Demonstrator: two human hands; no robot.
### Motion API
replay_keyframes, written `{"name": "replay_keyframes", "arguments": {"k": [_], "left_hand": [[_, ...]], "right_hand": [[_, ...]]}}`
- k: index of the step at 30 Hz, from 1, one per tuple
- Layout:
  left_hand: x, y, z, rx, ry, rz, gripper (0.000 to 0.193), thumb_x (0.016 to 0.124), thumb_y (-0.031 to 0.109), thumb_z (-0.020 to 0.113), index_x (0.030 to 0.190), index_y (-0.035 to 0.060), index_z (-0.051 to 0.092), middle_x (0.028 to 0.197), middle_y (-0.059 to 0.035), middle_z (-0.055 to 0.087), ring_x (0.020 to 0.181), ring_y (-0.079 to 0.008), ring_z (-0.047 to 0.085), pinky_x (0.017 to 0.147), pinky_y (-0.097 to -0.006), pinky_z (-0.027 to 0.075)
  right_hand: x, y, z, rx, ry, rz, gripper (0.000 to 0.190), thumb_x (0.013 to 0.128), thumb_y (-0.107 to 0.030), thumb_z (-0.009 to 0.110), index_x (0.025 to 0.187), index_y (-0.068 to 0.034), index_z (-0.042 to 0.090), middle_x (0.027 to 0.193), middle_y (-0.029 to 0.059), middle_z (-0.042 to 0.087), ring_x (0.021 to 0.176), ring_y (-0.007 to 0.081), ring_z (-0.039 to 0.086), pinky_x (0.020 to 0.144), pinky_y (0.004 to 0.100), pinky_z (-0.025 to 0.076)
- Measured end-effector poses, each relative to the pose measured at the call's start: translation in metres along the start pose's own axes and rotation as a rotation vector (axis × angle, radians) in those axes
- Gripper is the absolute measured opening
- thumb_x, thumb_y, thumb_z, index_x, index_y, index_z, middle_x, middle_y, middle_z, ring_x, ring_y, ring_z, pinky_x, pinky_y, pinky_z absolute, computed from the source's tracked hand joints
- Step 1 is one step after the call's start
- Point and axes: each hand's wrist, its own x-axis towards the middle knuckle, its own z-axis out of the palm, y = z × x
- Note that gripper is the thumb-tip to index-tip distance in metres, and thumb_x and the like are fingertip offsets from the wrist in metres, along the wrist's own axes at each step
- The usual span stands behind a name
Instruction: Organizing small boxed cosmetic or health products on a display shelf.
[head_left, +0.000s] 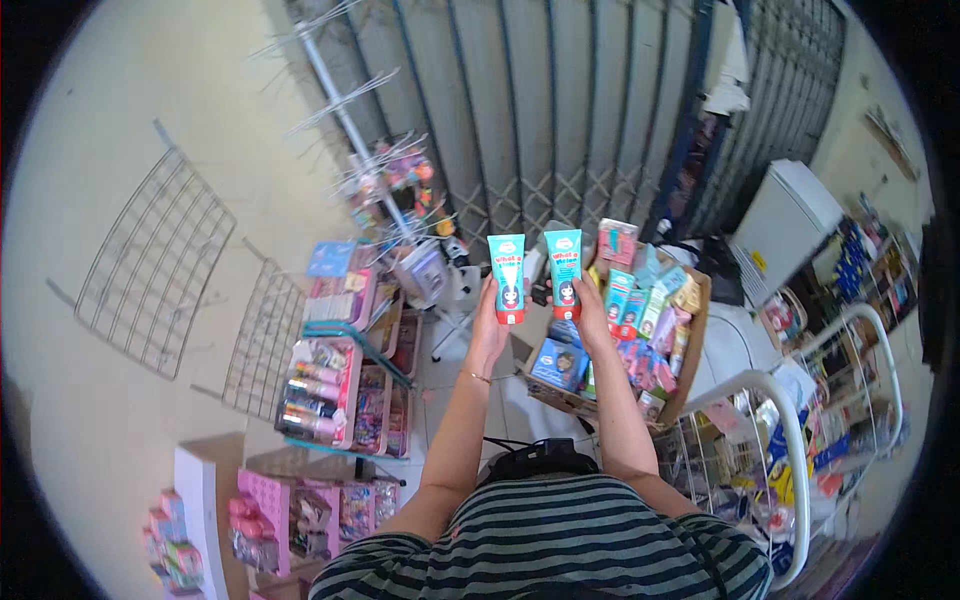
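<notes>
Two teal squeeze tubes with red caps are held upright side by side, their printed fronts facing me. My left hand (489, 319) grips the left tube (510, 274) from behind. Around the right tube (564, 270) close the fingers of my right hand (594, 319). Both caps point down, and a small gap separates the tubes. Beyond my right forearm stands an open cardboard box (694, 360) full of packaged goods. Among them are similar teal tubes (619, 296) and a blue carton (557, 364).
On the left, a rack of pink trays (352, 397) holds small goods. Behind it rises a white hook stand (352, 127). Wire grids (161, 262) lean against the wall. A white wire basket cart (795, 450) stands close on the right. A folding metal gate (517, 112) spans the back.
</notes>
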Motion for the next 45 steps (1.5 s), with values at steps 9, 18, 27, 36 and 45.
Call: {"name": "replay_keyframes", "arguments": {"k": [9, 18, 27, 36, 45], "left_hand": [[-0.066, 0.080, -0.062, 0.048, 0.274, 0.216, 0.039, 0.095, 0.035, 0.036, 0.124, 0.0091, 0.039, 0.109, -0.0115, 0.058, 0.081, -0.0190, 0.062, 0.068, -0.0317, 0.052], [-0.184, 0.148, -0.111, 0.051, 0.522, 0.368, 0.040, 0.096, 0.031, 0.035, 0.128, 0.0085, 0.036, 0.106, -0.0102, 0.058, 0.084, -0.0185, 0.062, 0.071, -0.0314, 0.052], [-0.326, 0.193, -0.171, 0.045, 0.768, 0.562, 0.038, 0.095, 0.033, 0.036, 0.126, 0.0109, 0.038, 0.111, -0.0087, 0.056, 0.093, -0.0151, 0.058, 0.077, -0.0305, 0.050], [-0.468, 0.237, -0.180, 0.134, 0.901, 0.740, 0.036, 0.096, 0.031, 0.035, 0.123, 0.0078, 0.039, 0.106, -0.0123, 0.059, 0.081, -0.0191, 0.063, 0.069, -0.0313, 0.054], [-0.576, 0.247, -0.182, 0.128, 1.137, 0.945, 0.038, 0.096, 0.031, 0.035, 0.126, 0.0077, 0.037, 0.105, -0.0123, 0.059, 0.079, -0.0180, 0.062, 0.066, -0.0309, 0.053]], "right_hand": [[0.005, 0.056, 0.101, 0.011, -0.328, 0.189, 0.040, 0.094, -0.024, 0.038, 0.128, -0.002, 0.034, 0.106, 0.0164, 0.059, 0.084, 0.0232, 0.063, 0.070, 0.0313, 0.051], [-0.054, 0.099, 0.215, 0.012, -0.498, 0.360, 0.039, 0.094, -0.025, 0.039, 0.127, -0.004, 0.036, 0.104, 0.0133, 0.061, 0.081, 0.0205, 0.064, 0.068, 0.0298, 0.051], [-0.145, 0.159, 0.319, 0.035, -0.720, 0.436, 0.038, 0.095, -0.025, 0.039, 0.124, -0.002, 0.039, 0.097, 0.0083, 0.060, 0.079, 0.0179, 0.063, 0.067, 0.0287, 0.051], [-0.254, 0.196, 0.409, 0.177, -1.047, 0.616, 0.036, 0.096, -0.024, 0.035, 0.126, -0.003, 0.037, 0.107, 0.0130, 0.060, 0.082, 0.0197, 0.062, 0.071, 0.0298, 0.051], [-0.348, 0.225, 0.477, 0.076, -1.232, 0.754, 0.043, 0.095, -0.026, 0.040, 0.130, -0.002, 0.034, 0.118, 0.0082, 0.051, 0.103, 0.0136, 0.053, 0.085, 0.0297, 0.045]]}}
